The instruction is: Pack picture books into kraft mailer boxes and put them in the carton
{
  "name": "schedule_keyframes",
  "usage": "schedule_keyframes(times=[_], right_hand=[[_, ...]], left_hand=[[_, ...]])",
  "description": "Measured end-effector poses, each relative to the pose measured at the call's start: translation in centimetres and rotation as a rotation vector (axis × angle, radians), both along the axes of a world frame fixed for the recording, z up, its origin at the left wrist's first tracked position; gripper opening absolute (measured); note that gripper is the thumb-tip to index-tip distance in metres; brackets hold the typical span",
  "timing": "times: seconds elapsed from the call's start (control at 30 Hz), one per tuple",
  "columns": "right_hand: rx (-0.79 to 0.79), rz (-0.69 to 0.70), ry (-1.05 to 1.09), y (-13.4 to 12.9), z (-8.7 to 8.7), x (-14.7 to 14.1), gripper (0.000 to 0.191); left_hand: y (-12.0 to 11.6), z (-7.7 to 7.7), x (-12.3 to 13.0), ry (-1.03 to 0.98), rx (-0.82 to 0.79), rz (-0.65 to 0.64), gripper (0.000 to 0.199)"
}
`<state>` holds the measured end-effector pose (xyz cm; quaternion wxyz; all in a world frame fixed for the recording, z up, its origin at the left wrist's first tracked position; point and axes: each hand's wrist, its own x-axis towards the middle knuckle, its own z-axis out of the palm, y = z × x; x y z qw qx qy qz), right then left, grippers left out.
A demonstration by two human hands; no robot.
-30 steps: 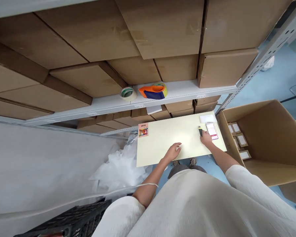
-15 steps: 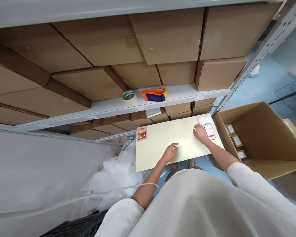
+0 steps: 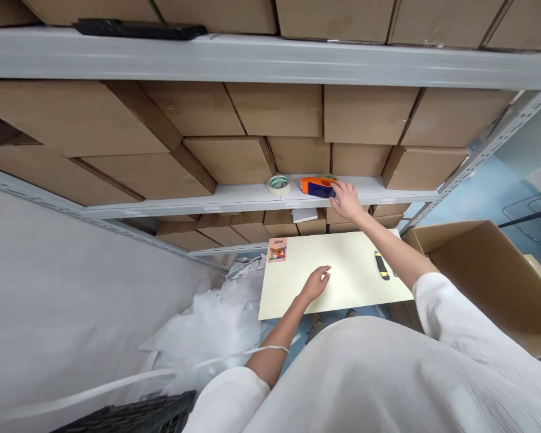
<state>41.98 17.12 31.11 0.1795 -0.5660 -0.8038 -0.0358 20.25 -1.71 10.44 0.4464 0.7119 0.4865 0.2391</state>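
Note:
My right hand [image 3: 348, 202] reaches up to the shelf, its thumb and fingers around the right end of an orange and blue tape dispenser [image 3: 316, 186]. The dispenser rests on the shelf beside a roll of tape [image 3: 279, 184]. Over the pale tabletop [image 3: 293, 288], my left hand [image 3: 315, 284] hovers with loosely bent fingers apart, holding nothing. A black and yellow utility knife [image 3: 381, 266] lies on the right of the tabletop, below my right forearm. At the far left corner is a pink card with a colourful picture [image 3: 278, 250].
Cardboard boxes [image 3: 277, 109] fill the grey metal shelving [image 3: 252, 60] ahead. A large open carton [image 3: 487, 264] stands right of the table. White foam-like sheeting [image 3: 216, 319] is heaped at the left, near a white strap [image 3: 162, 373]. A black object [image 3: 139, 29] lies on the upper shelf.
My right hand has left the tabletop and gone up to the tape dispenser. The utility knife now shows near where that hand was; the phone is out of sight. The view has tilted upward.

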Motion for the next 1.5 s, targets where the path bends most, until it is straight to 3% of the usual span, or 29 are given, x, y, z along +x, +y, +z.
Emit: schedule_keyframes(times=[0.17, 0.3, 0.43, 0.57, 0.7, 0.83, 0.97, 1.2, 1.5], right_hand=[[-0.048, 0.012, -0.094, 4.1, 0.3, -0.8, 0.046], [-0.032, 0.001, -0.123, 4.8, -0.1, -1.0, 0.041], [-0.016, 0.008, -0.123, 2.6, 0.1, -1.3, 0.041], [-0.01, -0.013, -0.06, -2.5, -0.8, -0.8, 0.042], [-0.081, -0.096, 0.011, -8.9, -4.5, 0.9, 0.044], [-0.316, -0.273, 0.046, -14.7, -10.1, 3.2, 0.037], [-0.519, -0.421, 0.044, -18.6, -15.2, 5.6, 0.033], [-0.715, -0.567, 0.027, -21.9, -21.1, 8.6, 0.035], [-0.773, -0.537, 0.056, -22.6, -24.9, 9.1, 0.037]], left_hand=[[-0.5, -0.2, -2.0, -0.022, -0.006, 0.021, 0.036], [-0.7, -0.6, -3.2, -0.03, -0.025, 0.029, 0.036], [-0.5, -0.8, -3.7, -0.024, -0.036, 0.014, 0.036], [-0.1, -0.8, -3.0, -0.014, -0.053, -0.025, 0.037], [0.1, -1.2, -1.5, 0.002, -0.074, -0.072, 0.037], [-0.1, -2.0, 0.2, 0.026, -0.089, -0.14, 0.037], [-0.4, -2.3, 1.7, 0.061, -0.103, -0.21, 0.037], [-1.2, -2.4, 3.1, 0.133, -0.121, -0.248, 0.038], [-2.3, -2.8, 3.6, 0.17, -0.182, -0.231, 0.037]])
